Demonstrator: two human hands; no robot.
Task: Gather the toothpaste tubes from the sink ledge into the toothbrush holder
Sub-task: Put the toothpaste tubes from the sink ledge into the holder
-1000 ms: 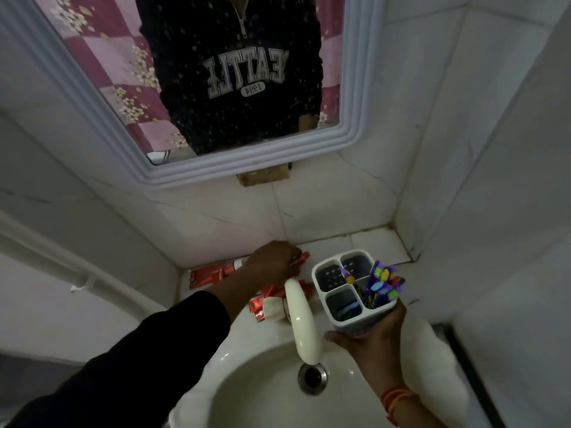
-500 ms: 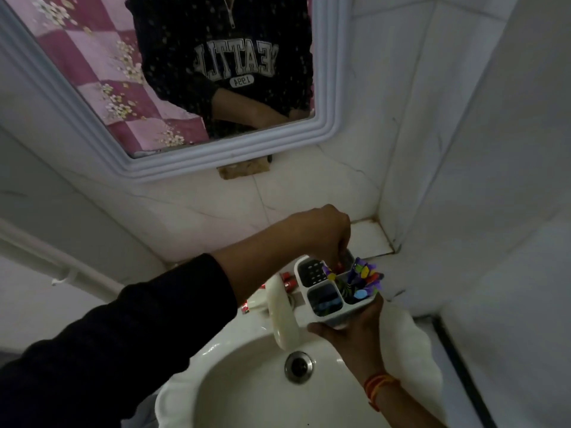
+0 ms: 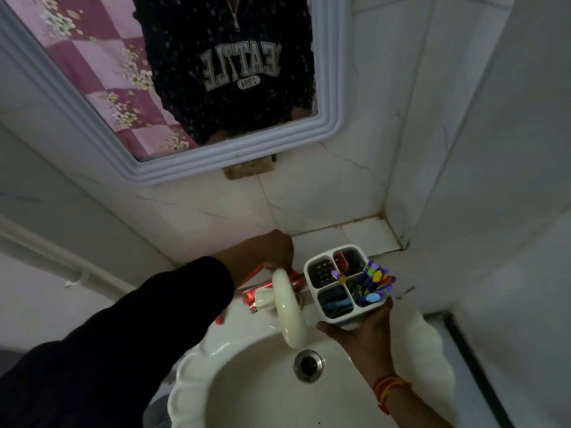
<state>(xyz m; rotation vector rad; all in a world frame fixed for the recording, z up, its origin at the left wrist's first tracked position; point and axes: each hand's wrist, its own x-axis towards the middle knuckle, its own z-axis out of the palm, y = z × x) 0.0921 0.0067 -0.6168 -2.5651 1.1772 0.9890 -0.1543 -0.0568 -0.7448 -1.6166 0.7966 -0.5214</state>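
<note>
White marbled tiles back a glossy scalloped sink [image 3: 197, 381] with one curved cream tap [image 3: 290, 307]. Left of the tap, the left hand [image 3: 278, 247] closes on a red foil tube [image 3: 262, 288] on the ledge. Right of it, the right hand [image 3: 360, 330] grips the square four-cell plastic holder [image 3: 318, 270], one red tube inside. Mirror writing: mirrored "SEATTLE 1994".

White tiled sink ledge [image 3: 364, 234] runs along the back wall into the right corner — grout lines stained brown. Red toothpaste tubes [image 3: 262, 284] lie flat on the ledge behind the cream tap [image 3: 290, 307], partly hidden by it; their exact count cannot be told. The ledge's right portion, toward the corner, is bare tile. White basin [image 3: 216, 381] adjoins the ledge's front edge.
</note>
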